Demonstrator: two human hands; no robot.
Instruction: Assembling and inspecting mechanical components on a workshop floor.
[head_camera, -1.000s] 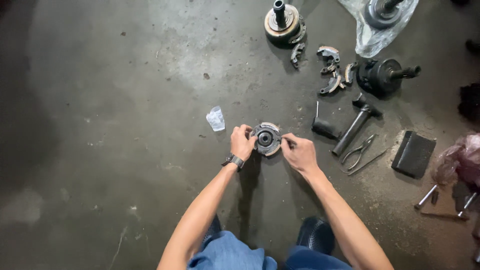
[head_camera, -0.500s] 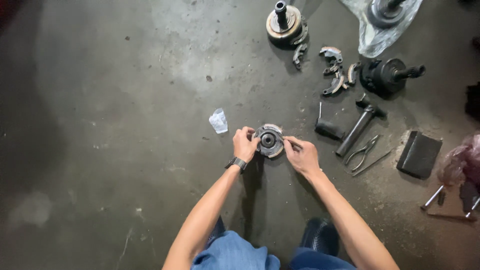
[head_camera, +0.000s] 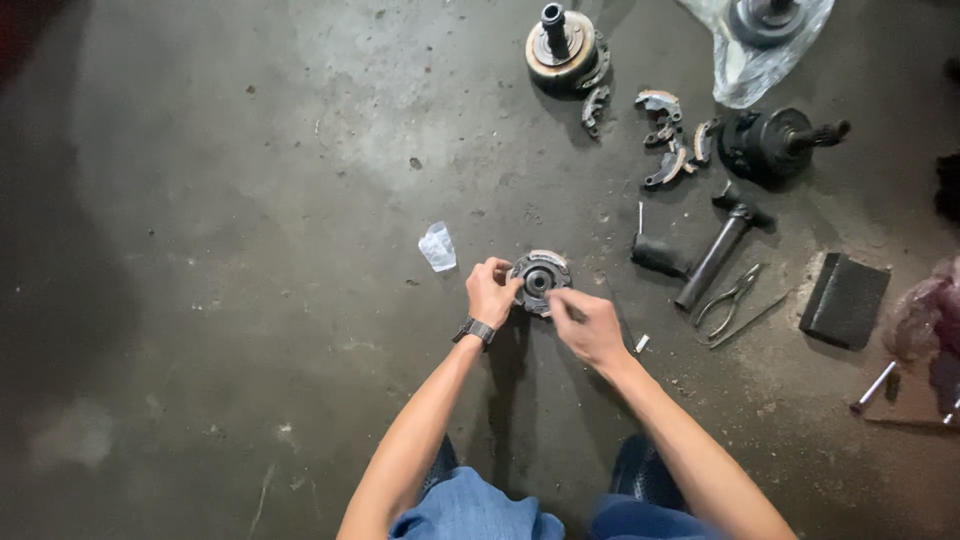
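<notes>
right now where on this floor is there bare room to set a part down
The widest free patch is the concrete floor left of the crumpled plastic scrap and the left hand. Another lies between the round metal part and the hub with a shaft. The right side is crowded: hammer, pliers, dark block.

Left hand: your left hand (head_camera: 490, 293) grips the round metal disc (head_camera: 540, 281) at its left edge.
Right hand: your right hand (head_camera: 588, 326) touches its near-right rim.
Floor: hammer (head_camera: 718, 250) and pliers (head_camera: 728, 297) lie right.
</notes>
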